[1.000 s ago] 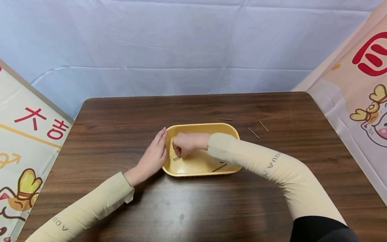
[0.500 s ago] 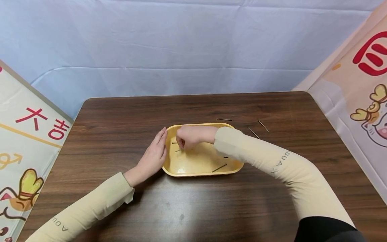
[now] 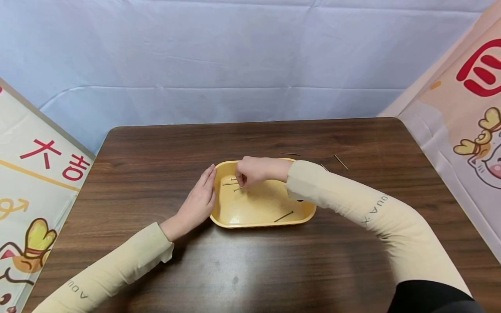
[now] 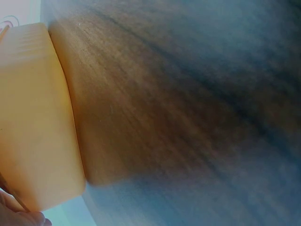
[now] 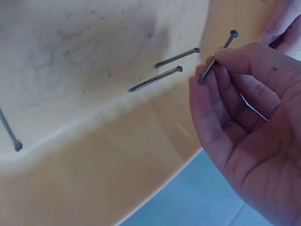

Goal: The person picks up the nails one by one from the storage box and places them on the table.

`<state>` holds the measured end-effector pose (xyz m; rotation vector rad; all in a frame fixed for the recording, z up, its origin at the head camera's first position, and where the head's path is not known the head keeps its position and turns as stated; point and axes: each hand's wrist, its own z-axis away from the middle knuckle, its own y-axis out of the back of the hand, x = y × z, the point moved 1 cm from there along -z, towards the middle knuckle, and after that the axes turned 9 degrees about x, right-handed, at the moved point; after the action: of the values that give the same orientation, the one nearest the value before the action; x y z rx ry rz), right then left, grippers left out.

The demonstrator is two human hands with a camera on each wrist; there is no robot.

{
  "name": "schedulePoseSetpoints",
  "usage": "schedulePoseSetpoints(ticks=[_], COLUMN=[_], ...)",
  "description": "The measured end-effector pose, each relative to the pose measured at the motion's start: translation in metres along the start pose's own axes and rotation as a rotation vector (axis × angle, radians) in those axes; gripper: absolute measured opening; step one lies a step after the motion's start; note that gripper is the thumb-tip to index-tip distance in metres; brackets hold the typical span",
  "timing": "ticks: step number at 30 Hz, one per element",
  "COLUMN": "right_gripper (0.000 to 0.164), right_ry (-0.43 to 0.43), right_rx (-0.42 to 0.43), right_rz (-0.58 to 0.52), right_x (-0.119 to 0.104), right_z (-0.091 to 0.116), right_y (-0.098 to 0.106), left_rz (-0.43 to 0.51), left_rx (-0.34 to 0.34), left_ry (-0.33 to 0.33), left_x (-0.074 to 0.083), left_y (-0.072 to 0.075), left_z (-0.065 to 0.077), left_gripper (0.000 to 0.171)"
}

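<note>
My right hand (image 3: 254,170) is over the yellow plastic tray (image 3: 254,225), pinching a nail (image 5: 229,40) between thumb and fingertips. Just beyond those fingers, a nail (image 5: 177,57) and a second nail (image 5: 155,79) lie side by side on the tray floor. Another nail (image 3: 283,216) lies near the tray's front right. With fingers straight, my left hand (image 3: 195,202) rests against the tray's left end; in the left wrist view only some fingertips (image 4: 23,219) show at the rim.
Behind the tray on the brown wooden table (image 3: 235,269) lies a nail (image 3: 290,153). To its right is another nail (image 3: 341,162), and one more nail (image 3: 324,167) is partly hidden by my right sleeve (image 3: 336,195). A pale cloth (image 3: 250,65) hangs behind the table.
My right hand has moved back and to the right inside the tray, carrying the nail. Two nails on the tray floor have come into view beside it. My left hand has stayed put.
</note>
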<state>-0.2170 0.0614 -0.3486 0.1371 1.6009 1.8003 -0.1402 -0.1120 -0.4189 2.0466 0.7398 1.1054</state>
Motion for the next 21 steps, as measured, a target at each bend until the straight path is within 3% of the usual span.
schedulePoseSetpoints(ticks=[21], right_gripper=[0.017], right_ry=[-0.033], right_rx=[0.016], right_rz=[-0.042], right_x=[0.008], right_z=[0.021], right_y=[0.01], left_rz=[0.002], left_rx=[-0.013], left_ry=[0.005], left_x=[-0.002], left_y=[-0.002], left_z=[0.0], left_gripper=[0.049])
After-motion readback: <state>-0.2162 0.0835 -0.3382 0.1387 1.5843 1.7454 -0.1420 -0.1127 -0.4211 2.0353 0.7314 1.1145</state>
